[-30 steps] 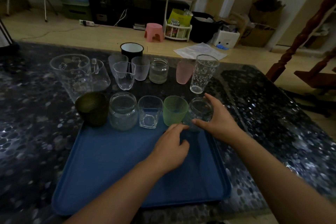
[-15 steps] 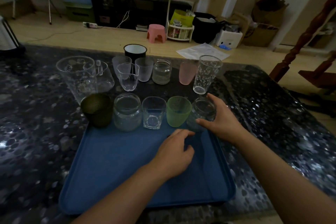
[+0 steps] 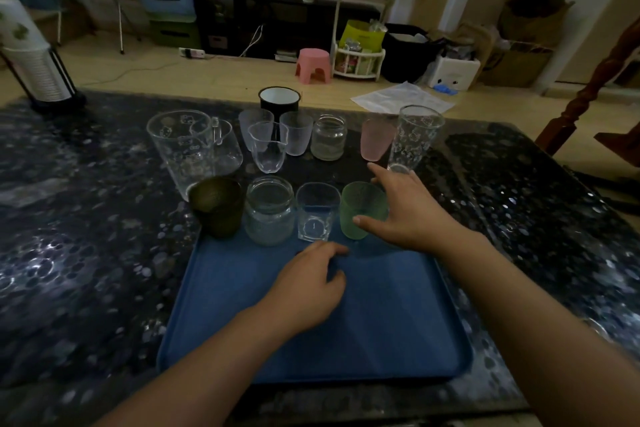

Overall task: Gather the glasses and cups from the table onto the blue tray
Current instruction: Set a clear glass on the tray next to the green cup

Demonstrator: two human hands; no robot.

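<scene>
A blue tray [image 3: 242,322] lies on the dark speckled table. Along its far edge stand a dark green cup [image 3: 218,206], a clear jar [image 3: 270,211], a square clear glass [image 3: 317,211] and a light green cup [image 3: 360,204]. My right hand [image 3: 408,215] hovers palm down at the right end of that row, fingers spread, thumb in front of the light green cup. Whatever stands under the palm is hidden. Just beyond it stand a pink cup [image 3: 375,140] and a tall printed glass [image 3: 415,135]. My left hand [image 3: 308,284] rests on the tray, holding nothing.
Behind the tray on the table stand a large printed glass [image 3: 181,149], a handled clear mug [image 3: 225,149], two frosted cups [image 3: 296,132], a small spouted glass [image 3: 268,147], a second jar [image 3: 328,137] and a black mug [image 3: 278,99]. A cup dispenser [image 3: 38,69] stands far left.
My right hand has slid forward and left off the side of the small clear glass, now covering it with fingers spread. The left hand has hardly moved on the tray.
</scene>
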